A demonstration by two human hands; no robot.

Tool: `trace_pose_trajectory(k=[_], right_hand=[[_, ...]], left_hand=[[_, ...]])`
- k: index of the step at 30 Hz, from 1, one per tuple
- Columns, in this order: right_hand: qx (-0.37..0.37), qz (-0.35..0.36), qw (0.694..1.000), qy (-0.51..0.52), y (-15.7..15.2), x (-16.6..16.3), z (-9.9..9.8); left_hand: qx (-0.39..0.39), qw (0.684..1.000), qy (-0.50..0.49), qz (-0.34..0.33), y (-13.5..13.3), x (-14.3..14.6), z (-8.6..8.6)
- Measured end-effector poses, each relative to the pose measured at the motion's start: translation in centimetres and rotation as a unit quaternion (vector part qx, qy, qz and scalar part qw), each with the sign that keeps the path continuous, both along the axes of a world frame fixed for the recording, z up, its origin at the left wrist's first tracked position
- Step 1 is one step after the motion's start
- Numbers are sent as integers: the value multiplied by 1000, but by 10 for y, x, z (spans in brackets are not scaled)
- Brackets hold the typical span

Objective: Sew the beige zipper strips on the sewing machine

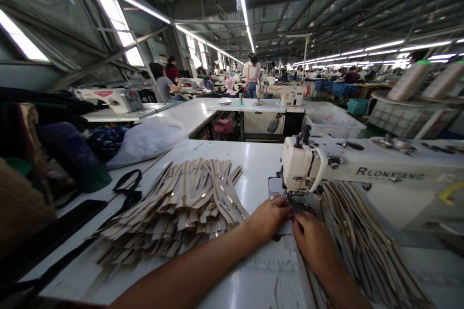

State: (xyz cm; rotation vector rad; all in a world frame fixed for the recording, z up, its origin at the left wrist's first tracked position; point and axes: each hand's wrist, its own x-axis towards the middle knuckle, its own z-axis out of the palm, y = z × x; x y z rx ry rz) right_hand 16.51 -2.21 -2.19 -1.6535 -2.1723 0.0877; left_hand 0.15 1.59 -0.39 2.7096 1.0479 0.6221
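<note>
Just in front of the needle and presser foot of a white sewing machine (300,166), my two hands come together. My left hand (271,218), with a ring on one finger, has its fingers closed at the foot. Beside it, my right hand (314,239) pinches the end of a beige zipper (306,277), whose tape trails down toward me under the wrist. The pinched end is mostly hidden by the fingers. Left of my hands lies a heaped pile of beige zippers (195,193) with gold teeth. More long zippers (357,236) are spread under the machine's arm on the right.
A white table (261,159) carries the machine. Black straps (128,186) and a white plastic bag (152,140) lie at the left. Beyond an opening stand a second sewing machine (286,94) and a white bin (333,123). Thread cones (409,79) stand at right; several people work further back.
</note>
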Motion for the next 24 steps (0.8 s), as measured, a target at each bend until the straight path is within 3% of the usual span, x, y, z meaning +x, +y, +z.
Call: trace_pose_trajectory(k=[11, 24], right_hand=[[4, -18, 999, -40, -5, -3, 7], [-42, -46, 997, -40, 1, -9, 8]], left_hand=[[0, 1000, 10, -1, 6, 1, 0], [10, 1000, 13, 18, 13, 3, -7]])
